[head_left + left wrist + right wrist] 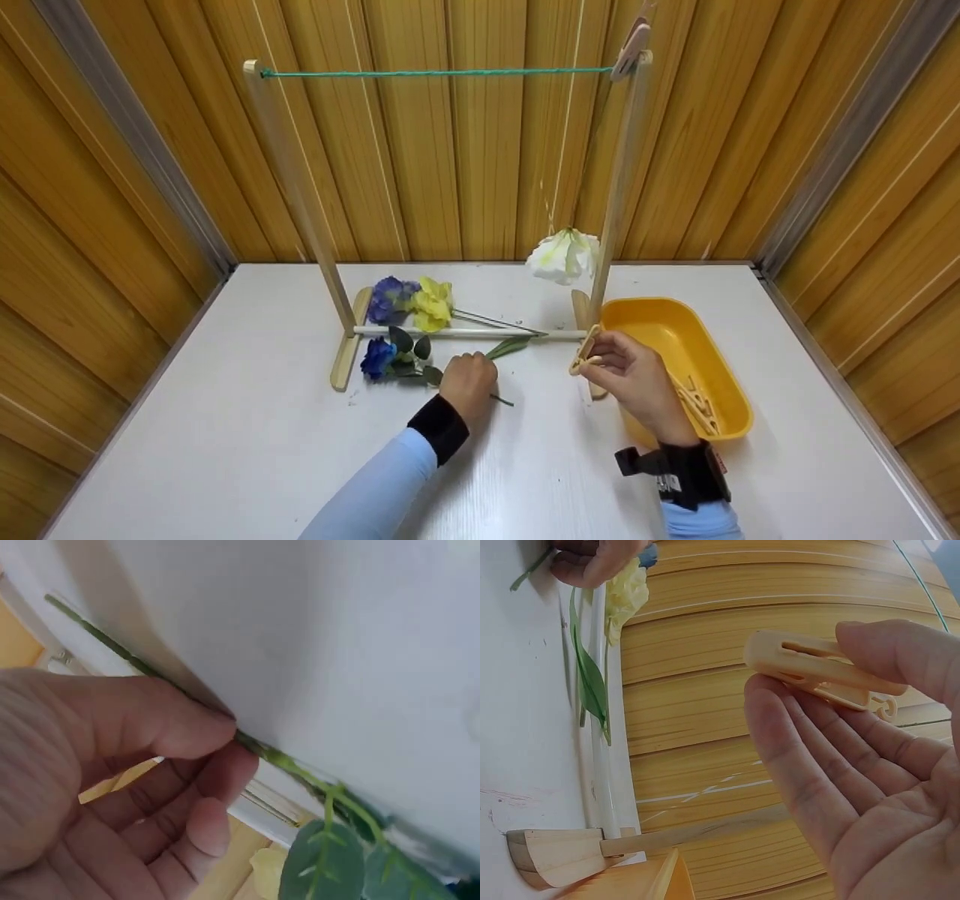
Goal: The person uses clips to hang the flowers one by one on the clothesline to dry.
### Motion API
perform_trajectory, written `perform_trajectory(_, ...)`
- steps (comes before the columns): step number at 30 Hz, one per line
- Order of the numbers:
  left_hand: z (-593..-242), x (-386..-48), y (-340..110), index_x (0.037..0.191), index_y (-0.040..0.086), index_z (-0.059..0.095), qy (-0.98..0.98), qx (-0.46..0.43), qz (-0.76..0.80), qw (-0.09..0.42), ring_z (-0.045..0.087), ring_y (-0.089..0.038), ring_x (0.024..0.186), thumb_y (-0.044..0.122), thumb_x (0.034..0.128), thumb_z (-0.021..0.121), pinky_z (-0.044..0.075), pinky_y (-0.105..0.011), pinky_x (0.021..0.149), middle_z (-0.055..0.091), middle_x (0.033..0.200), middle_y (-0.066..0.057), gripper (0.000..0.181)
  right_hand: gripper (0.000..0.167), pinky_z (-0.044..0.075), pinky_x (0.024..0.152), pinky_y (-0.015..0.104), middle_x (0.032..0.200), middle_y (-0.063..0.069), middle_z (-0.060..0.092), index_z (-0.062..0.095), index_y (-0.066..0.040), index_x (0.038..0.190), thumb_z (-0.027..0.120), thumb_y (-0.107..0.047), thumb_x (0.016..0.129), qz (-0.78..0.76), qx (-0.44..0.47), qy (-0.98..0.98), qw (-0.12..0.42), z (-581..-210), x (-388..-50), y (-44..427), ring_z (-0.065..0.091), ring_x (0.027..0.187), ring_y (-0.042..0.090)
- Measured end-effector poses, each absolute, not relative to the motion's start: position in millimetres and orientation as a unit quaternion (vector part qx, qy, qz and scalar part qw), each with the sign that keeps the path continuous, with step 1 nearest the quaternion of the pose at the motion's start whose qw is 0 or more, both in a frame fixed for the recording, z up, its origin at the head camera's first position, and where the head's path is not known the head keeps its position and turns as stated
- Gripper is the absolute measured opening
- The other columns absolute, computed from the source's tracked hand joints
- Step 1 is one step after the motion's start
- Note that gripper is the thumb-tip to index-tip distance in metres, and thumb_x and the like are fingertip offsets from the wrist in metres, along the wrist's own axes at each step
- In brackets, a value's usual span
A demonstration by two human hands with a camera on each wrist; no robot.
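Note:
My left hand (469,382) pinches the green stem (259,744) of a blue artificial rose (379,358) between thumb and forefinger, low over the white table. The rose's leaves (322,859) show beyond the fingertips in the left wrist view. Near the rack's right foot, my right hand (637,379) holds a pale yellow plastic clothespin (810,664) between thumb and fingers. From the rack's green string (442,73) a white flower (566,255) hangs head down, its stem end at a pink clothespin (631,49) by the right post.
A purple flower (390,298) and a yellow flower (432,304) lie behind the rack's white bottom bar (465,332). To the right, a yellow basket (697,319) holds several clothespins (697,409). Wooden posts (300,195) rise at both ends of the bar.

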State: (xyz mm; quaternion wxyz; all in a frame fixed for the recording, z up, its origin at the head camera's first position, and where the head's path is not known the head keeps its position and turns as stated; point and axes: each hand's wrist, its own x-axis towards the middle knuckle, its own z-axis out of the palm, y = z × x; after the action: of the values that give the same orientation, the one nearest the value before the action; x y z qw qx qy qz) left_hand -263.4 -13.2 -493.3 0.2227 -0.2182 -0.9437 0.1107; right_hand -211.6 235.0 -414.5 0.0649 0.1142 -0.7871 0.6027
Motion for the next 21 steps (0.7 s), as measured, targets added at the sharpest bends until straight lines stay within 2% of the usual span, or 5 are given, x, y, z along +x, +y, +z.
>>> perform_trajectory(6,-490.5,-263.4,-12.6,0.072,0.016,0.073,-0.934,-0.256,0.156,0.195,0.064,-0.015,0.062,0.007,0.0831,0.073,0.053,-0.028,0.056,0.066,0.070,0.000,0.015,0.031,0.057,0.084,0.020,0.104,0.020,0.071,0.065,0.009,0.114,0.078,0.007,0.086,0.618,0.113,-0.776,0.063,-414.0,-210.7,234.1,0.071,0.093,0.012)
perform_trajectory(10,-488.0,-260.6,-10.7,0.074,0.017,0.073,-0.926,-0.267,0.171,0.205,0.062,-0.014,0.064,0.008,0.0852,0.072,0.052,-0.027,0.056,0.064,0.071,0.001,0.015,0.031,0.057,0.084,0.020,0.104,0.021,0.070,0.064,0.010,0.115,0.077,0.008,0.086,0.627,0.115,-0.768,0.057,-413.5,-210.2,233.2,0.071,0.093,0.012)
perform_trajectory(15,-477.7,-254.5,-3.9,0.076,0.017,0.072,-0.913,-0.288,0.170,0.233,0.062,-0.014,0.070,0.010,0.0849,0.073,0.051,-0.027,0.061,0.062,0.078,0.000,0.012,0.031,0.057,0.085,0.021,0.104,0.020,0.070,0.064,0.009,0.115,0.077,0.007,0.087,0.624,0.117,-0.771,0.058,-413.7,-210.3,233.3,0.071,0.093,0.013)
perform_trajectory(21,-453.1,-247.5,4.6,0.075,0.016,0.071,-0.894,-0.319,0.105,0.298,0.064,-0.016,0.071,0.006,0.0835,0.076,0.051,-0.028,0.060,0.063,0.079,-0.001,0.014,0.030,0.058,0.082,0.021,0.102,0.021,0.071,0.065,0.009,0.113,0.078,0.008,0.086,0.623,0.119,-0.770,0.064,-413.6,-210.9,233.4,0.072,0.090,0.013)
